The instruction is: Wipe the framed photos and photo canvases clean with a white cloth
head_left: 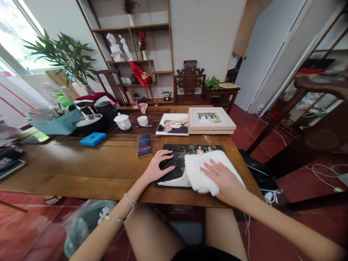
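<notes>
A dark photo panel [178, 159] lies flat near the table's front edge, printed with two figures and a long pale gown train. My left hand [160, 166] rests on its left side with fingers spread, holding nothing. On the panel's right part lies a folded white cloth [196, 172], which hangs over the panel's right edge. My right hand [221, 177] lies on top of the cloth, fingers stretched out and slightly apart; its thumb cannot be made out. The cloth hides much of the panel's right half.
Behind the panel are a white-edged print [174, 125] and a framed picture [212, 127]. A phone [144, 145] lies to the left. Farther left are a blue box [93, 139], a lidded white cup [122, 122] and a light-blue caddy [54, 123]. A bin [89, 214] stands below.
</notes>
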{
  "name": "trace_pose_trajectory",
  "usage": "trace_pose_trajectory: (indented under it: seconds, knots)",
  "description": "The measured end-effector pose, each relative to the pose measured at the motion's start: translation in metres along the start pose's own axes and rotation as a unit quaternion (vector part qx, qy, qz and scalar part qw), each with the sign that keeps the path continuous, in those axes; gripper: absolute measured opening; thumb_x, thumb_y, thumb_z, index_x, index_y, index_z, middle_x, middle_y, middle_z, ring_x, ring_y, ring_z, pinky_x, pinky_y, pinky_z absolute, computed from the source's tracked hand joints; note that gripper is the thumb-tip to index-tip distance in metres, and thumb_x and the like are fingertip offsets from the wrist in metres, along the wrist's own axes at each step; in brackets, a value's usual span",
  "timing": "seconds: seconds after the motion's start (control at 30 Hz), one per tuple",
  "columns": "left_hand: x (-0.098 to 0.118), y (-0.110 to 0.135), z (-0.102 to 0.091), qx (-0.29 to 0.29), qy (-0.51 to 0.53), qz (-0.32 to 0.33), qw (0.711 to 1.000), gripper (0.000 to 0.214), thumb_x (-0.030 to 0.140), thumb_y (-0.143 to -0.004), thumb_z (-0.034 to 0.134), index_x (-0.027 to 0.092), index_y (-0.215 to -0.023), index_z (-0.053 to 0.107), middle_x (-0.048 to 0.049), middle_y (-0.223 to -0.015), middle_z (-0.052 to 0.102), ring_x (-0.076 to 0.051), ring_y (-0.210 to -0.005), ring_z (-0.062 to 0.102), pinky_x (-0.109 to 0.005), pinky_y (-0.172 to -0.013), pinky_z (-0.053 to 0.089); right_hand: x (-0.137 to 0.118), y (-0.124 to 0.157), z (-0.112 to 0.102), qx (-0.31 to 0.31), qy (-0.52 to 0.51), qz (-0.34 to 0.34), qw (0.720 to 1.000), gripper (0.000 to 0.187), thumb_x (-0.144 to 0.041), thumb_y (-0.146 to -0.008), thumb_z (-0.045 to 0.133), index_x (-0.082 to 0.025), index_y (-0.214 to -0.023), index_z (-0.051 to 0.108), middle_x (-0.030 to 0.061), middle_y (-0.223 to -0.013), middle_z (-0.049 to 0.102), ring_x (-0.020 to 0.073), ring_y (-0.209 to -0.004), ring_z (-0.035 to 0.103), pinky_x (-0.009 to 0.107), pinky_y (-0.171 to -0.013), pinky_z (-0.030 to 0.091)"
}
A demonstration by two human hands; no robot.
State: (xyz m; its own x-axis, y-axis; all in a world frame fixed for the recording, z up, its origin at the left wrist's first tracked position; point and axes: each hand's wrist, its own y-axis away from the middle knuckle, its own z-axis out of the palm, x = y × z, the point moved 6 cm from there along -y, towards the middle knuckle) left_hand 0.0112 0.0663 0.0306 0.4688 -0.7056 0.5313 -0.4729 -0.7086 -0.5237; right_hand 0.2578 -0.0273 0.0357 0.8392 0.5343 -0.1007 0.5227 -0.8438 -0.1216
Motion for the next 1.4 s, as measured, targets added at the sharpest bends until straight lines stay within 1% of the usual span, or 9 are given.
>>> trace_pose_trajectory:
  seconds: [0.13, 0.23, 0.47, 0.53, 0.63, 0.87, 1.03, 1.23, 1.4]
  knots:
    - [0.003, -0.001, -0.001, -0.001, 0.0, 0.003, 1.0, 0.035, 0.033, -0.082, 0.072, 0.023, -0.116, 0.067, -0.012, -0.129, 0.062, -0.028, -0.124, 0.053, -0.053, -0.107, 0.041, 0.06, -0.063, -0.011, 0.009, 0.031, 0.115, 0.993, 0.069, -0.007, -0.072, 0.058, -0.01, -0.14, 0.048, 0.0189, -0.148, 0.045, 0.0369, -0.14, 0.033, 0.056, -0.114, 0.025]
    - [0.004, -0.001, -0.001, -0.002, -0.001, -0.005, 1.0, 0.035, 0.034, -0.083, 0.071, 0.023, -0.116, 0.067, -0.0115, -0.129, 0.062, -0.028, -0.124, 0.052, -0.053, -0.107, 0.041, 0.062, -0.086, -0.014, 0.019, 0.044, 0.148, 0.988, 0.059, -0.01, -0.078, 0.057, -0.008, -0.137, 0.051, 0.022, -0.145, 0.047, 0.0395, -0.139, 0.035, 0.059, -0.111, 0.027]
    - [-0.001, -0.001, 0.001, -0.005, -0.008, -0.017, 1.0, 0.026, 0.028, -0.093, 0.054, 0.024, -0.115, 0.068, -0.0098, -0.127, 0.063, -0.026, -0.123, 0.053, -0.052, -0.107, 0.041, -0.052, -0.025, 0.004, 0.007, 0.063, -0.041, 0.997, 0.073, -0.02, -0.071, 0.068, -0.003, -0.139, 0.047, 0.0277, -0.146, 0.043, 0.0465, -0.138, 0.031, 0.06, -0.113, 0.025]
    - [-0.002, -0.002, 0.001, -0.006, -0.008, -0.017, 1.0, 0.027, 0.026, -0.095, 0.05, 0.024, -0.114, 0.069, -0.0092, -0.126, 0.064, -0.026, -0.122, 0.053, -0.052, -0.107, 0.041, -0.064, -0.009, 0.004, 0.001, 0.031, -0.089, 0.996, 0.073, -0.023, -0.072, 0.067, -0.004, -0.139, 0.047, 0.026, -0.147, 0.042, 0.0462, -0.139, 0.03, 0.06, -0.113, 0.025]
    - [-0.005, -0.003, 0.001, -0.01, -0.012, -0.016, 1.0, 0.027, 0.024, -0.094, 0.051, 0.025, -0.113, 0.07, -0.0086, -0.125, 0.065, -0.026, -0.121, 0.054, -0.052, -0.106, 0.042, -0.039, -0.015, 0.001, -0.014, -0.006, -0.068, 0.998, 0.071, -0.019, -0.069, 0.065, -0.008, -0.137, 0.051, 0.0198, -0.147, 0.045, 0.0401, -0.14, 0.032, 0.055, -0.114, 0.027]
    - [-0.004, -0.002, 0.001, -0.009, -0.029, -0.044, 0.999, 0.029, 0.026, -0.094, 0.05, 0.023, -0.115, 0.07, -0.0097, -0.13, 0.062, -0.026, -0.123, 0.055, -0.052, -0.107, 0.042, 0.057, -0.072, -0.011, 0.032, 0.063, 0.132, 0.989, 0.058, -0.01, -0.073, 0.059, -0.007, -0.131, 0.055, 0.0218, -0.14, 0.052, 0.0372, -0.134, 0.043, 0.053, -0.11, 0.032]
    - [-0.005, 0.002, 0.004, 0.011, -0.04, -0.097, 0.994, 0.034, 0.028, -0.093, 0.05, 0.02, -0.122, 0.065, -0.0116, -0.135, 0.059, -0.027, -0.123, 0.057, -0.051, -0.108, 0.043, 0.018, -0.064, -0.005, 0.016, 0.117, 0.11, 0.987, 0.067, -0.013, -0.07, 0.066, -0.006, -0.135, 0.051, 0.0252, -0.141, 0.049, 0.0433, -0.134, 0.039, 0.058, -0.109, 0.031]
    - [-0.007, 0.006, 0.008, 0.007, -0.029, -0.08, 0.996, 0.039, 0.026, -0.094, 0.046, 0.02, -0.129, 0.06, -0.0116, -0.143, 0.052, -0.027, -0.134, 0.048, -0.051, -0.113, 0.038, -0.065, -0.018, 0.005, 0.033, 0.041, -0.091, 0.994, 0.068, -0.021, -0.075, 0.061, -0.006, -0.14, 0.047, 0.0255, -0.146, 0.044, 0.0416, -0.141, 0.029, 0.059, -0.115, 0.021]
    - [-0.01, 0.009, 0.01, -0.016, -0.026, -0.067, 0.997, 0.042, 0.026, -0.095, 0.045, 0.02, -0.135, 0.055, -0.0118, -0.147, 0.048, -0.026, -0.139, 0.041, -0.052, -0.116, 0.032, -0.024, -0.035, 0.001, 0.005, -0.008, -0.055, 0.998, 0.072, -0.016, -0.069, 0.065, -0.011, -0.139, 0.05, 0.0183, -0.147, 0.046, 0.0353, -0.141, 0.033, 0.052, -0.115, 0.026]
